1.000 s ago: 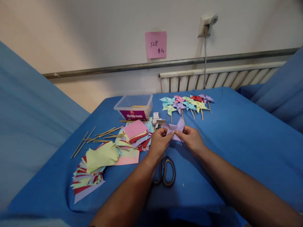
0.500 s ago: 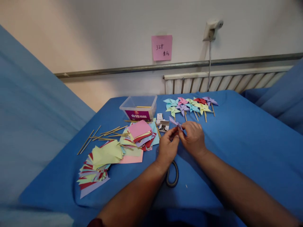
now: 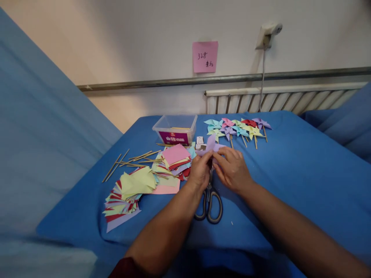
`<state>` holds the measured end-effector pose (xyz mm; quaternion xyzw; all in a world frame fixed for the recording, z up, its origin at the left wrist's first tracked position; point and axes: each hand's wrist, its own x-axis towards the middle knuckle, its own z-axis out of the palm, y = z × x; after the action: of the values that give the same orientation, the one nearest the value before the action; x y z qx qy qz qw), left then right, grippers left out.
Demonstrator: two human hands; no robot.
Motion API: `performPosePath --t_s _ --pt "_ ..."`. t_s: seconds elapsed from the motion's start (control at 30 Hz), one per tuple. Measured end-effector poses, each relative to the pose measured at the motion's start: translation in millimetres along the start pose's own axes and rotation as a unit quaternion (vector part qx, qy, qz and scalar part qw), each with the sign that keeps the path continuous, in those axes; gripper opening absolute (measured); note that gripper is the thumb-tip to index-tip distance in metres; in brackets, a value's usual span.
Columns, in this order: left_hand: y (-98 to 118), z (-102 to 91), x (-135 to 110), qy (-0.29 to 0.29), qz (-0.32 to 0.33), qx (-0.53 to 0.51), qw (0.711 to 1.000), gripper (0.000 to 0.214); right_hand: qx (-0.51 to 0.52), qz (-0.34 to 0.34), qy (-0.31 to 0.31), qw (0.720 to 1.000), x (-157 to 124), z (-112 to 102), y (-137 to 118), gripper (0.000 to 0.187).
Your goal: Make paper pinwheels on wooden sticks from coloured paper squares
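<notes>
Both my hands meet over the middle of the blue-covered table and pinch a folded purple paper piece [image 3: 210, 146]. My left hand [image 3: 199, 171] grips its left side with closed fingers. My right hand [image 3: 232, 168] closes on its right side, fingers curled over the folds. Most of the paper is hidden behind my fingers. Grey-handled scissors [image 3: 209, 203] lie on the cloth just below my hands.
Finished paper pinwheels [image 3: 237, 130] on sticks lie at the back. A clear plastic box [image 3: 175, 129] stands behind stacks of coloured paper squares [image 3: 174, 160] and cut paper [image 3: 126, 193]. Wooden sticks [image 3: 130, 160] are scattered at left. A small box [image 3: 199, 141] sits near my hands.
The purple paper was spread wide between my hands, then got folded in tighter. My hands have stayed together over the scissors, and the camera view has shifted a little.
</notes>
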<state>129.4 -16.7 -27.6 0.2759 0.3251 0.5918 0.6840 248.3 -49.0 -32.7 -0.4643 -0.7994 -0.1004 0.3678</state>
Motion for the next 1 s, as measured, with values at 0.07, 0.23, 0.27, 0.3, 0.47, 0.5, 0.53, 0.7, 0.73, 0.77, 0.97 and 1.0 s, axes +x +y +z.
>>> performPosePath --t_s 0.07,0.23,0.27,0.3,0.47,0.5,0.53,0.7,0.73,0.77,0.97,1.0 --pt "7 -0.1 3 0.016 -0.001 -0.015 1.000 0.022 0.011 -0.020 -0.018 1.000 2 2 1 0.031" --pt "24 -6.7 13 0.085 0.001 -0.024 0.996 0.018 0.097 0.015 0.008 0.995 -2 9 9 0.029" --pt "28 -8.6 15 0.108 0.017 -0.022 0.994 0.017 0.117 0.049 0.018 0.992 -3 11 10 0.028" --pt "31 -10.5 17 0.126 0.041 -0.018 0.991 0.017 0.132 0.086 0.014 0.987 -5 14 9 0.027" --pt "40 -17.0 27 0.183 0.137 -0.005 0.973 0.020 0.098 0.209 -0.190 0.954 2 32 -13 0.016" --pt "40 -18.0 28 0.187 0.150 0.000 0.971 0.020 0.079 0.216 -0.220 0.948 6 35 -19 0.018" --pt "39 -19.1 29 0.186 0.158 0.005 0.970 0.021 0.064 0.220 -0.241 0.943 10 38 -24 0.020" --pt "30 -26.6 34 0.182 0.150 0.044 0.971 0.034 0.031 0.253 -0.289 0.923 30 50 -37 0.022" --pt "29 -28.0 34 0.184 0.148 0.051 0.970 0.036 0.033 0.258 -0.295 0.919 32 51 -36 0.021" --pt "28 -29.2 35 0.186 0.147 0.057 0.970 0.038 0.036 0.260 -0.299 0.917 34 53 -36 0.021" --pt "31 -29.2 34 0.195 0.152 0.070 0.966 0.038 0.077 0.281 -0.280 0.915 36 59 -31 0.026" --pt "32 -28.3 34 0.194 0.156 0.068 0.966 0.038 0.093 0.289 -0.273 0.913 36 60 -30 0.026"
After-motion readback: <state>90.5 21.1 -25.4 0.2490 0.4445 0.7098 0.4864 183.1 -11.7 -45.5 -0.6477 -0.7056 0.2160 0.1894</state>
